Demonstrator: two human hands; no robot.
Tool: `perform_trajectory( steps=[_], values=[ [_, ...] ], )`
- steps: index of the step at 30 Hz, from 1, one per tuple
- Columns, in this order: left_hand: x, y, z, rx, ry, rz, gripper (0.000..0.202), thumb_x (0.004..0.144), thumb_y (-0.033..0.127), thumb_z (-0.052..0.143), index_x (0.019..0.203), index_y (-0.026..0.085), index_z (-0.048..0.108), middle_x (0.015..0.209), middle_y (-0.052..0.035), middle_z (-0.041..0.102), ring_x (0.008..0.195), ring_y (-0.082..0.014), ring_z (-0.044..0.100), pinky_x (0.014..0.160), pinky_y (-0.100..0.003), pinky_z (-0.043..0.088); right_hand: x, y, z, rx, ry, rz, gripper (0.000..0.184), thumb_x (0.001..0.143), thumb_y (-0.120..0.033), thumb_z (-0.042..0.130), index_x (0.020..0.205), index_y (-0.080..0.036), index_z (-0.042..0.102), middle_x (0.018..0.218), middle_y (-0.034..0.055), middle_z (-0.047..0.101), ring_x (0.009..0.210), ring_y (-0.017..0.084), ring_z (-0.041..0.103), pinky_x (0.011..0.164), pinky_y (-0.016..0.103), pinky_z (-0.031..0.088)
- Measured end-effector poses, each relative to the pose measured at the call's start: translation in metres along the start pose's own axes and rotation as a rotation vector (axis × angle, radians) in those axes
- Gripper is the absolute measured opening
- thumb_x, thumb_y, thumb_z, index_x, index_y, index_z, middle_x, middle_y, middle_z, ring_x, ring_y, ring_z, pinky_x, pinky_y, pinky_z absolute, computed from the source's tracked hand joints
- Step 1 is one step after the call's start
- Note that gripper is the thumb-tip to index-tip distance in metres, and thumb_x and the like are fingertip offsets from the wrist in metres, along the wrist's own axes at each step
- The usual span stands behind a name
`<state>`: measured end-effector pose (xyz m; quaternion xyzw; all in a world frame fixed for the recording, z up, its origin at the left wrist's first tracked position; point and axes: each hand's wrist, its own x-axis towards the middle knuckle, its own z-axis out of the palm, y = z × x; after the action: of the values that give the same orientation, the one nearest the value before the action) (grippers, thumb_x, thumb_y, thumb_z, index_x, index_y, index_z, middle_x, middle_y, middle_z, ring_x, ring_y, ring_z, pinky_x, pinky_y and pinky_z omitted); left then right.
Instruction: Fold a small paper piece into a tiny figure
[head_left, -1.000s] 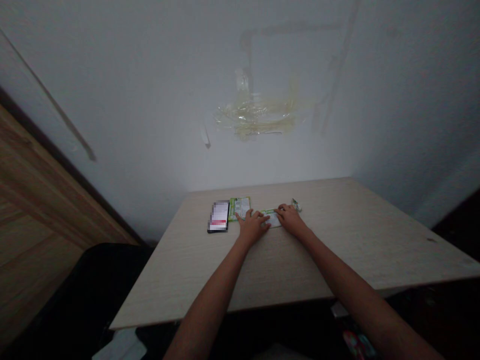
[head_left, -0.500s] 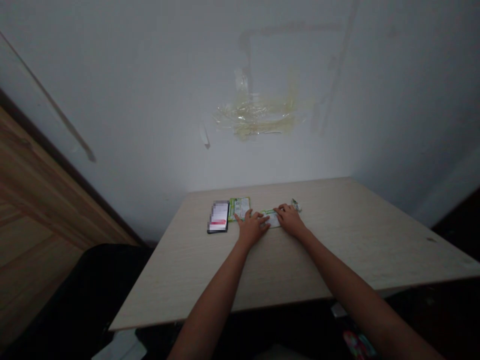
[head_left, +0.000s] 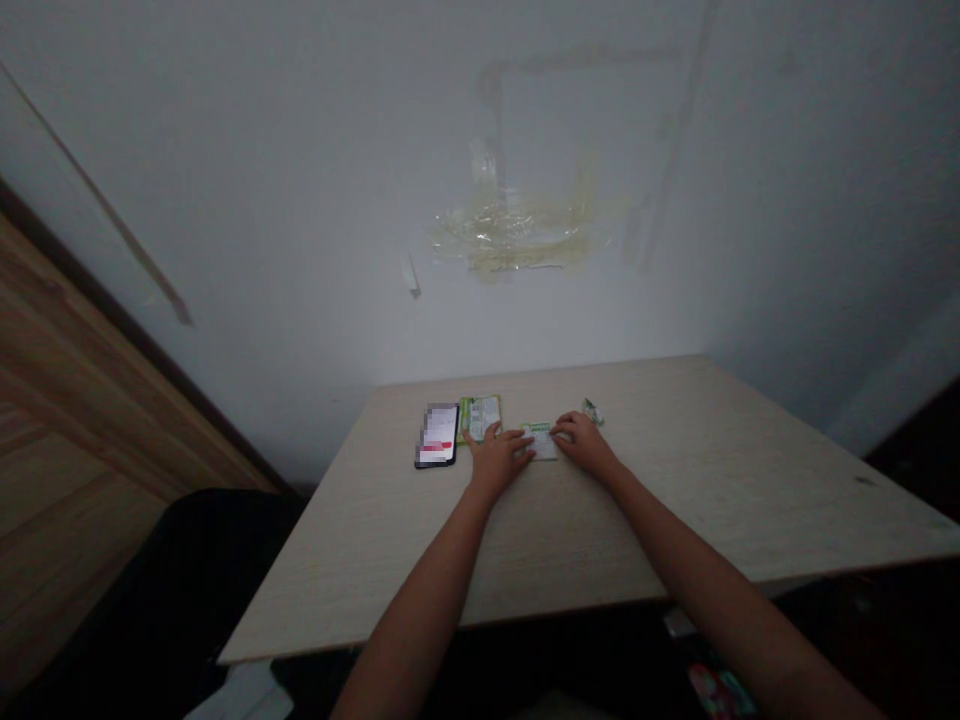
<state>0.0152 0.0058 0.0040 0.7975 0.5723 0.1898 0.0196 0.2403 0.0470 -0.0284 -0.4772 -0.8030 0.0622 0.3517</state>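
One card [head_left: 541, 441] — left hand [head_left: 499, 460], right hand [head_left: 583, 445] at its edges

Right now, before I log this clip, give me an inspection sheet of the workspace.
Surface: pale wood-grain table.
Job's things: white-and-green paper slip, flat between the hands.
Clutter: phone with pixelated screen, green-edged card, small scrap.
Hands: left hand and right hand lie flat, fingers on the slip's ends.
Cables: nothing seen.
Surroundings: wall with tape residue ahead, wood panel at left.
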Motion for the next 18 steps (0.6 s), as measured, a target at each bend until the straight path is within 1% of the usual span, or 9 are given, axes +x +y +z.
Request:
perform_trajectory(
  steps=[3, 9, 14, 18],
  values=[
    [-0.0006, 0.0009, 0.0004, 0.002, 0.001, -0.002, 0.031, 0.088, 0.053, 0.057, 0.118, 0.051, 0.064, 0.135, 0.0066, 0.062, 0.139, -0.0341, 0.034, 0.108, -0.078, -0.004, -0.0002, -0.0005, -0.0013, 0.029, -0.002, -0.015, 0.014, 0.083, -0.02, 0.062, 0.087, -0.02, 0.075, 0.1, 0.0087, 0.065, 0.097, 0.022, 0.058, 0.092, 0.039, 0.044],
    [-0.0001, 0.0008, -0.0002, -0.008, -0.004, -0.008, 0.03, 0.088, 0.053, 0.058, 0.117, 0.052, 0.064, 0.135, 0.0082, 0.061, 0.139, -0.0351, 0.034, 0.108, -0.079, -0.001, 0.0009, -0.0037, -0.0025, 0.026, 0.008, -0.001, 0.014, 0.081, -0.019, 0.063, 0.087, -0.019, 0.075, 0.097, 0.0084, 0.066, 0.095, 0.021, 0.059, 0.091, 0.039, 0.044],
    [0.0002, 0.0005, -0.0012, -0.001, -0.016, -0.017, 0.031, 0.088, 0.053, 0.057, 0.118, 0.051, 0.064, 0.136, 0.0071, 0.061, 0.139, -0.0353, 0.033, 0.108, -0.078, 0.0, 0.0003, -0.0024, -0.0006, 0.077, 0.032, -0.002, 0.011, 0.078, -0.019, 0.064, 0.079, -0.02, 0.075, 0.1, 0.0086, 0.066, 0.097, 0.022, 0.059, 0.093, 0.039, 0.044],
    [-0.0002, 0.0022, -0.0023, -0.002, -0.033, -0.024, 0.032, 0.088, 0.053, 0.057, 0.119, 0.049, 0.064, 0.136, 0.0055, 0.061, 0.14, -0.0346, 0.032, 0.109, -0.077, 0.0, -0.0018, 0.0026, -0.0007, 0.14, 0.017, 0.049, 0.011, 0.077, -0.024, 0.066, 0.075, -0.021, 0.076, 0.098, 0.0082, 0.068, 0.095, 0.022, 0.06, 0.093, 0.042, 0.045]
  ],
)
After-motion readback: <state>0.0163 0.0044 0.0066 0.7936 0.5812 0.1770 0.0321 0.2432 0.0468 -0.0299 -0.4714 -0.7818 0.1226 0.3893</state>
